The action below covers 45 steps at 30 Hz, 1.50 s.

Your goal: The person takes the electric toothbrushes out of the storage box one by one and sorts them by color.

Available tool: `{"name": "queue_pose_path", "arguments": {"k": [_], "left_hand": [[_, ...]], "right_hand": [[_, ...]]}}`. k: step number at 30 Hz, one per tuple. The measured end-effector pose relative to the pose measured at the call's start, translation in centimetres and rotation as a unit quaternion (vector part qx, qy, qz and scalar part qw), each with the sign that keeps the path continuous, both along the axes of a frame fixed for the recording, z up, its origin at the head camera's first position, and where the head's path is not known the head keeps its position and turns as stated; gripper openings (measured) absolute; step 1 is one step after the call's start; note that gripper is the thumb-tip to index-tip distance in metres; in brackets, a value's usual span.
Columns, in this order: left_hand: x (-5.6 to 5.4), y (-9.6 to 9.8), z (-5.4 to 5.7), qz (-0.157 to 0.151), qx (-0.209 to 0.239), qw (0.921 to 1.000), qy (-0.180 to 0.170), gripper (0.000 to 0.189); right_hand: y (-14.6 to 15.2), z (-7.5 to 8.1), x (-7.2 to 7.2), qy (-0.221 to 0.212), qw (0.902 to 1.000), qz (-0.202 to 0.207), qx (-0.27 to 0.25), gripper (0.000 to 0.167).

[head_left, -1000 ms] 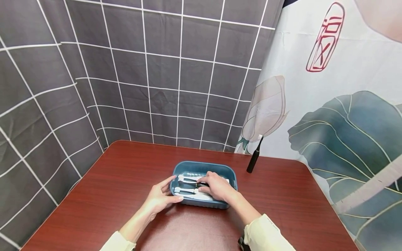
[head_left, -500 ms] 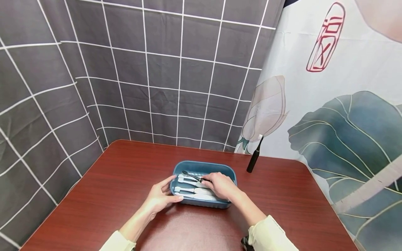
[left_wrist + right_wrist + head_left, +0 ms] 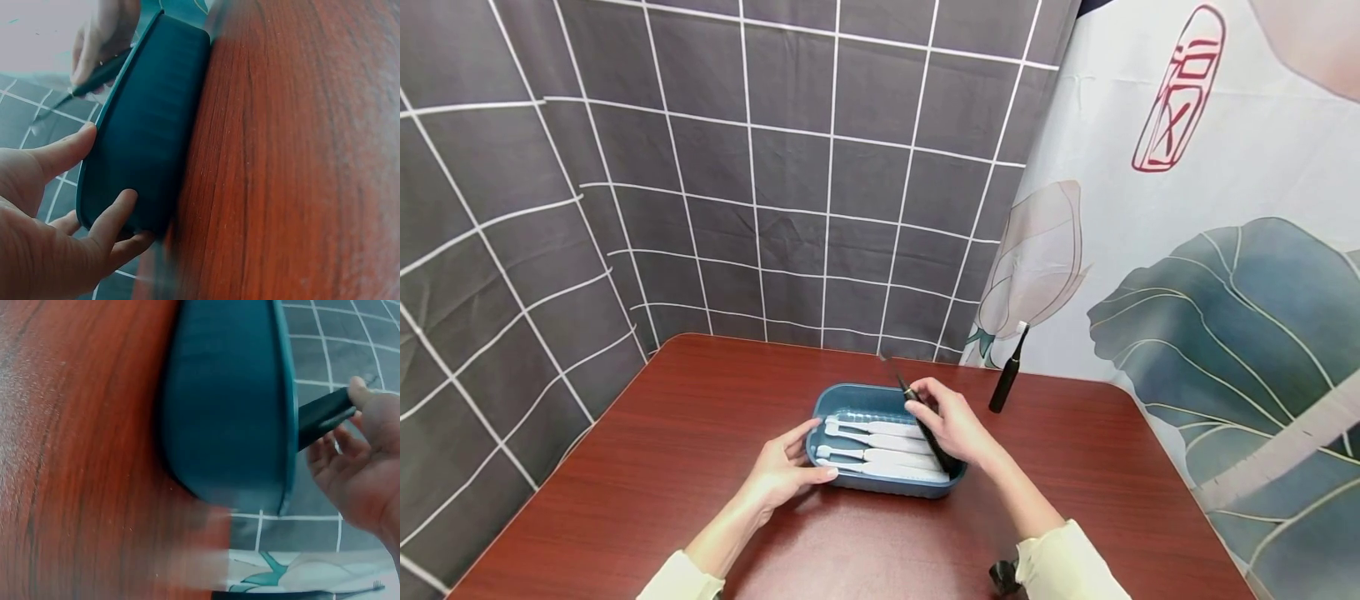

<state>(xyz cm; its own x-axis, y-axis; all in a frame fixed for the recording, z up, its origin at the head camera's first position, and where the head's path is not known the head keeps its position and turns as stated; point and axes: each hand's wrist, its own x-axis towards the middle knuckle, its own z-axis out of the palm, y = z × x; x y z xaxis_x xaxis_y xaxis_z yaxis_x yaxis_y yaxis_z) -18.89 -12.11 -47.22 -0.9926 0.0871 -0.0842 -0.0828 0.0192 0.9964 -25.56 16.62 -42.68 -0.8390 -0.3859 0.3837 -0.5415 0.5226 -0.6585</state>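
Observation:
A blue plastic bin (image 3: 887, 486) stands on the table, with several white electric toothbrushes (image 3: 895, 458) lying side by side in it. My left hand (image 3: 781, 473) holds the bin's left end, thumb on the near rim and fingers against the end wall, as the left wrist view (image 3: 69, 212) shows. In my right hand (image 3: 957, 423) is a black electric toothbrush (image 3: 937, 446), pinched by the handle. It tilts with its head up and to the left; the handle's lower end is still inside the bin's right end. In the right wrist view the bin wall hides that end.
Another black electric toothbrush (image 3: 1006, 379) stands upright on the table's back right, its white bristles at the top. Brown-red wood table (image 3: 722, 400) surrounds the bin. Behind it hang a grey checked cloth (image 3: 790, 225) and a white flower-print cloth (image 3: 1112, 208).
My right hand has lifted the black toothbrush off the white ones and tilted it head up, shifting right. The left hand and the bin have stayed in place.

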Motion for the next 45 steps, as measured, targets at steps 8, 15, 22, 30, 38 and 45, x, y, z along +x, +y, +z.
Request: {"name": "queue_pose_path", "arguments": {"k": [8, 15, 22, 30, 38, 45], "left_hand": [[0.0, 0.1, 0.0, 0.002, -0.001, 1.0000, 0.002, 0.086], [0.0, 0.1, 0.0, 0.006, -0.004, 1.0000, 0.004, 0.085], [-0.1, 0.2, 0.0, 0.007, -0.020, 0.9998, -0.002, 0.085], [-0.1, 0.3, -0.1, 0.008, -0.004, 0.9999, -0.014, 0.086], [0.0, 0.6, -0.3, 0.000, 0.023, 0.9995, -0.021, 0.087], [0.1, 0.3, -0.2, 0.009, -0.013, 0.9996, -0.025, 0.088]], "right_hand": [[2.6, 1.9, 0.2, -0.043, 0.9866, -0.057, -0.147, 0.021], [4.9, 2.9, 0.5, -0.039, 0.9732, -0.115, -0.196, 0.025], [6.7, 2.8, 0.8, -0.061, 0.9624, -0.130, -0.231, 0.027], [8.1, 1.7, 0.3, -0.030, 0.9643, -0.141, -0.222, 0.028], [10.0, 0.9, 0.2, -0.022, 0.9558, -0.157, -0.248, 0.030], [10.6, 0.5, 0.2, -0.019, 0.9493, -0.173, -0.262, 0.026]]}}
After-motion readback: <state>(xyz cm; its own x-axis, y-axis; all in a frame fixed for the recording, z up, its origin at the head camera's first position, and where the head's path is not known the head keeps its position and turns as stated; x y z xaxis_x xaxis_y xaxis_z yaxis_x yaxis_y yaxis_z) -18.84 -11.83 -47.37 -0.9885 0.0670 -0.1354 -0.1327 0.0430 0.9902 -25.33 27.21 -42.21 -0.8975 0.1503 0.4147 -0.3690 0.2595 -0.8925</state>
